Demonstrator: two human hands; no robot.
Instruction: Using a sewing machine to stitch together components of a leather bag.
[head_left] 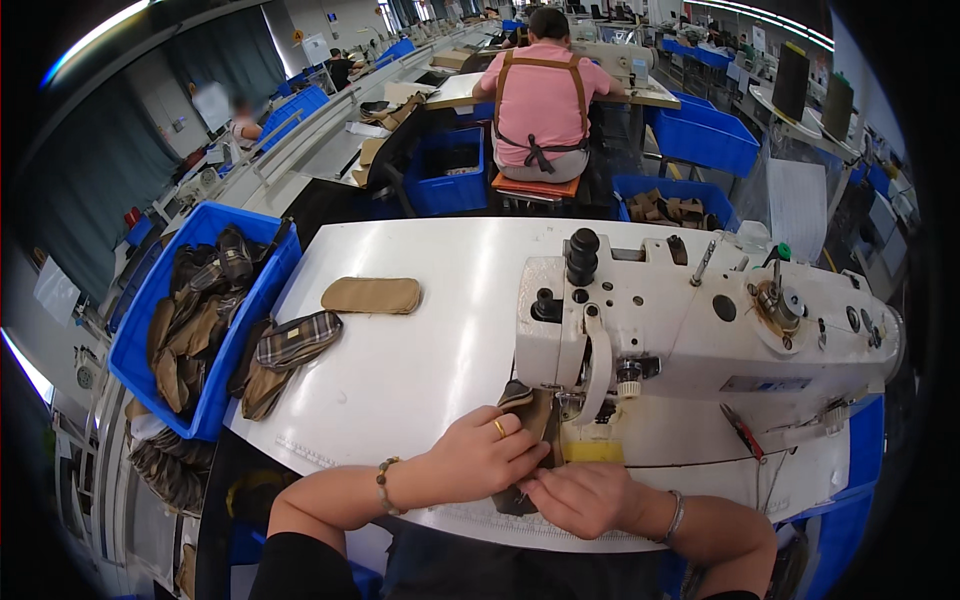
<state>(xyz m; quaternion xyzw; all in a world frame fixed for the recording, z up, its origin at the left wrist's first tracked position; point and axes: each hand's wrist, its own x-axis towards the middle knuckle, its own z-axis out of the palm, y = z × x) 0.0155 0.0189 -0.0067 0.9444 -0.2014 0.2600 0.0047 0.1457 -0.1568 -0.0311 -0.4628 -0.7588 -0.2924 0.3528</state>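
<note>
Just in front of the needle area of a white sewing machine (pixel 700 310), I hold a dark brown fabric piece (pixel 543 418). My left hand (pixel 478 456) grips its left side with bent fingers. From the right, my right hand (pixel 582 497) pinches its near edge, and the fingertips of both hands almost meet. Part of the piece is hidden under my fingers. Its far end reaches up beside the presser foot. A yellow block (pixel 592 451) sits on the machine bed to the right of the fabric.
A flat tan oval pad (pixel 372 295) and plaid-and-brown sewn pieces (pixel 298 340) lie on the white table (pixel 440 260). At left stands a blue bin (pixel 213 402) heaped with similar pieces. Red-handled snips (pixel 741 430) lie right of the needle. Ahead sits a co-worker (pixel 543 100) in pink.
</note>
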